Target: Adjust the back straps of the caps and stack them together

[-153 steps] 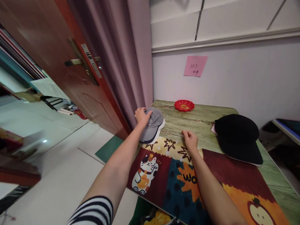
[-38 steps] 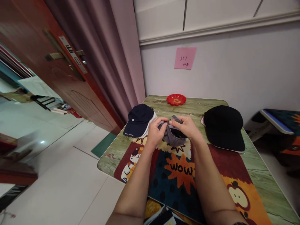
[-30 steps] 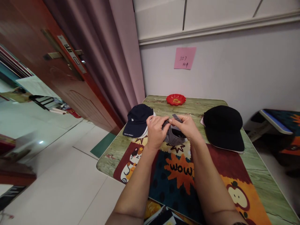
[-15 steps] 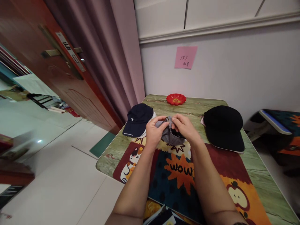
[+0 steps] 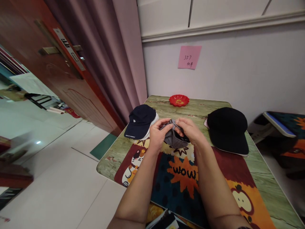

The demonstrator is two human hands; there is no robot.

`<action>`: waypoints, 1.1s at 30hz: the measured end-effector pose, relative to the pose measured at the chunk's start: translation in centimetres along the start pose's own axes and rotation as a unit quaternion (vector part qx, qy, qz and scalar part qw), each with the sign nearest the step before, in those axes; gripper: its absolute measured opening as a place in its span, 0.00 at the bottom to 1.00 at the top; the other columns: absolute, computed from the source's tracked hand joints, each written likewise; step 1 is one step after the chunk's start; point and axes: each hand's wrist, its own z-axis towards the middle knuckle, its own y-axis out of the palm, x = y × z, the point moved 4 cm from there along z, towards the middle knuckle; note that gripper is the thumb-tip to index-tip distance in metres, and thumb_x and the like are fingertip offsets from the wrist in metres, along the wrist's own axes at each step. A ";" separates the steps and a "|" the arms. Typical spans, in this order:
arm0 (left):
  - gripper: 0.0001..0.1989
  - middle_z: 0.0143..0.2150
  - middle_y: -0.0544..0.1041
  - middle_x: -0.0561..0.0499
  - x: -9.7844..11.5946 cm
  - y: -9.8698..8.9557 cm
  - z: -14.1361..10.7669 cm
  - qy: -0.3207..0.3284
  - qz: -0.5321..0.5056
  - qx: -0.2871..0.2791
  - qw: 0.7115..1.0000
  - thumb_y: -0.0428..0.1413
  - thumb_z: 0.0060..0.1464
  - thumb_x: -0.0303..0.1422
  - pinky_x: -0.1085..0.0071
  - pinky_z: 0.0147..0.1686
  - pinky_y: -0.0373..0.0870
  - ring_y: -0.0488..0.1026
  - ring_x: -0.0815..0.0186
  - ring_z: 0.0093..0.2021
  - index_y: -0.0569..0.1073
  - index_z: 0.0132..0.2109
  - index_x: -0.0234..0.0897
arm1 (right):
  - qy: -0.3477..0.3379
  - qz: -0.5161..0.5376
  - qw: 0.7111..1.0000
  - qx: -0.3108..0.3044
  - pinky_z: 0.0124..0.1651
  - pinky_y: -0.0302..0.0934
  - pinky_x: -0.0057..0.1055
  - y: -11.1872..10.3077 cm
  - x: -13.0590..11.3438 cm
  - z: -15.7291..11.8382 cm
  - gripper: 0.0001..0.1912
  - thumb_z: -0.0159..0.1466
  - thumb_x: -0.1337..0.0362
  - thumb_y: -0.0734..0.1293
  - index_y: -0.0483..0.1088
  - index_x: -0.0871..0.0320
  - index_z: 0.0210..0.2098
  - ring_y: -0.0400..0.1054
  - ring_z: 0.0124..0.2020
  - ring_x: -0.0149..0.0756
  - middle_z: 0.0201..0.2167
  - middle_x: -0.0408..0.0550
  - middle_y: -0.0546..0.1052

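Observation:
A grey cap (image 5: 175,142) is held just above the patterned mat (image 5: 176,178), its dark inside facing partly toward me. My left hand (image 5: 158,132) pinches the cap's upper edge from the left, near what looks like its back strap. Close beside it, my right hand (image 5: 189,128) grips the same edge, with some fingers reaching into the opening. A navy cap (image 5: 141,119) with small white lettering lies to the left, on top of a white one (image 5: 156,119). Over on the right rests a black cap (image 5: 227,130), with a pinkish edge showing behind it.
Toward the back of the green marbled table (image 5: 202,106) stands a red scalloped dish (image 5: 179,100). A pink note (image 5: 189,57) is stuck to the wall. On the left are a mauve curtain (image 5: 107,57) and an open wooden door (image 5: 57,70).
The fingers of my right hand have shifted along the cap's edge and now reach further inside. The cap stays in nearly the same place, and the other caps have not moved.

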 end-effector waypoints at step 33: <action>0.17 0.26 0.70 0.55 3.3 -0.9 -1.0 0.067 0.209 0.018 0.975 0.64 0.50 0.46 0.75 0.28 0.61 0.64 0.71 0.26 0.73 0.32 0.36 | -0.072 -0.038 0.996 -0.021 0.28 0.58 0.25 -0.6 -0.2 -0.1 0.16 0.63 0.52 0.69 0.76 0.59 0.40 0.63 0.23 0.27 0.25 0.42 0.74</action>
